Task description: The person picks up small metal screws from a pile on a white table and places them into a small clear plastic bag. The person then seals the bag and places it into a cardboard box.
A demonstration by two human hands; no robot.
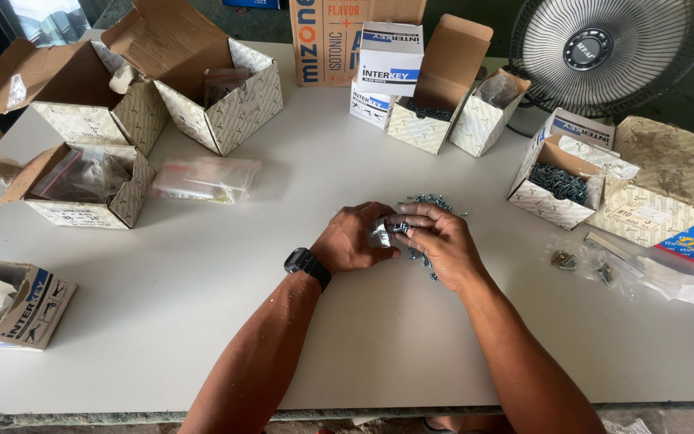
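Silvery screws (pixel 430 210) lie heaped mid-table, touching both hands. Left hand (pixel 353 239) pinches a small clear bag (pixel 379 234); right hand (pixel 437 241) is closed on a few screws at its mouth. Risk: a loose pinch could let screws spill and scatter across the white table (pixel 202 281). Count: one pile, one bag, two hands; roughly ten open cartons (pixel 226 96) around.

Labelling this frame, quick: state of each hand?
Left hand: closed on a small clear bag.
Right hand: fingers pinching small screws at the bag.
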